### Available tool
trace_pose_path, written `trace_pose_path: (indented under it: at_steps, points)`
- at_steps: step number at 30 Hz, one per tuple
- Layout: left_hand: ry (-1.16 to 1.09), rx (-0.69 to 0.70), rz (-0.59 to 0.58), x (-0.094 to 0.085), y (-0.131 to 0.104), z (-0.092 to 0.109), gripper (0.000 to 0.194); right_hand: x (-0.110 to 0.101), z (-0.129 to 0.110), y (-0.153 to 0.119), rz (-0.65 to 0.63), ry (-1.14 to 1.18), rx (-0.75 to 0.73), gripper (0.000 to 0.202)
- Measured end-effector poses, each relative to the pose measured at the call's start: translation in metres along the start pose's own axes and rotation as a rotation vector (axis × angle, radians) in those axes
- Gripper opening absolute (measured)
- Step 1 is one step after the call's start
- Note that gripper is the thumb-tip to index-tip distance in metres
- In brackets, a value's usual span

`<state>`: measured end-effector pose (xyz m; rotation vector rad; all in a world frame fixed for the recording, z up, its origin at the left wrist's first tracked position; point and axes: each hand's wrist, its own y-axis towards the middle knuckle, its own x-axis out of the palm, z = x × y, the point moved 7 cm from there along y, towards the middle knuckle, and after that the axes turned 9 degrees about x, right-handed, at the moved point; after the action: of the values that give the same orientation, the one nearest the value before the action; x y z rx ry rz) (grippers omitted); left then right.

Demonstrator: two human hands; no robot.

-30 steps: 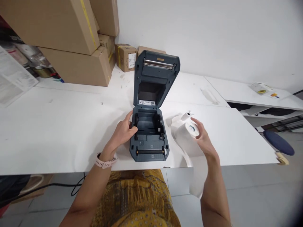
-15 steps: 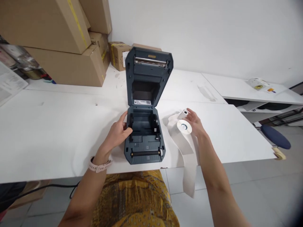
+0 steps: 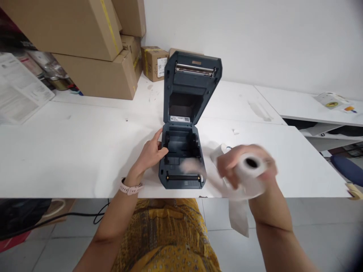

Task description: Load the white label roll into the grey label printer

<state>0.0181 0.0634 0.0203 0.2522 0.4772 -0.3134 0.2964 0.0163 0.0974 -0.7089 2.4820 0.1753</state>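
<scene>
Left hand (image 3: pixel 151 153) on boxy grey plastic printer (image 3: pixel 183 158), right hand (image 3: pixel 241 170) gripping cylindrical paper roll (image 3: pixel 251 168)

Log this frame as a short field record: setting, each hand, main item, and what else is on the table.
setting: white table against a white wall
left hand: resting on the left rim of the printer
right hand: gripping a paper roll, motion-blurred
printer: dark grey, lid raised, roll bay holds nothing
paper: loose strip hangs off the table edge
background: cardboard boxes stacked at back left

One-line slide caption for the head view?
Left hand steadies open label printer on white table; right hand holds blurred paper roll.
</scene>
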Motion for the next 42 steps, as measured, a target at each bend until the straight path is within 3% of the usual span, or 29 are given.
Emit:
trace_pose_path:
  at_steps: [2, 3, 4, 5, 8, 10, 16, 22, 31, 36, 42]
  points:
    - [0.002, 0.000, -0.006, 0.000, 0.000, 0.003, 0.087, 0.055, -0.040, 0.008, -0.612, 0.071, -0.152, 0.076]
    - [0.004, -0.001, -0.008, 0.000, 0.000, 0.004, 0.087, 0.069, -0.053, 0.013, -0.744, 0.098, -0.181, 0.070]
    - [0.008, -0.003, -0.008, 0.000, 0.000, 0.005, 0.088, 0.078, -0.060, 0.020, -0.795, 0.094, -0.183, 0.063]
    - [0.014, -0.004, -0.009, 0.000, 0.000, 0.005, 0.088, 0.082, -0.061, 0.033, -0.721, 0.056, -0.154, 0.059]
    - [0.030, -0.006, -0.017, 0.000, 0.000, 0.007, 0.089, 0.076, -0.044, 0.065, -0.314, -0.201, -0.046, 0.051]
    - [0.038, -0.008, -0.018, 0.000, -0.001, 0.008, 0.089, 0.078, -0.033, 0.075, -0.199, -0.360, -0.040, 0.048]
    - [0.101, -0.054, 0.020, -0.001, -0.003, 0.007, 0.087, 0.096, -0.026, 0.091, -0.246, -0.634, -0.034, 0.041]
    - [-0.006, 0.055, 0.085, 0.005, 0.001, -0.002, 0.087, 0.104, -0.029, 0.094, -0.263, -0.952, 0.075, 0.036]
    - [-0.377, 0.135, 0.058, 0.017, 0.006, 0.001, 0.080, 0.100, -0.027, 0.100, -0.131, -0.951, 0.160, 0.025]
    - [-0.442, 0.140, 0.049, 0.019, 0.006, -0.003, 0.091, 0.101, -0.026, 0.101, -0.143, -0.915, 0.089, 0.020]
    - [-0.437, 0.117, 0.034, 0.019, 0.005, -0.003, 0.091, 0.104, -0.025, 0.089, -0.120, -0.878, -0.039, 0.034]
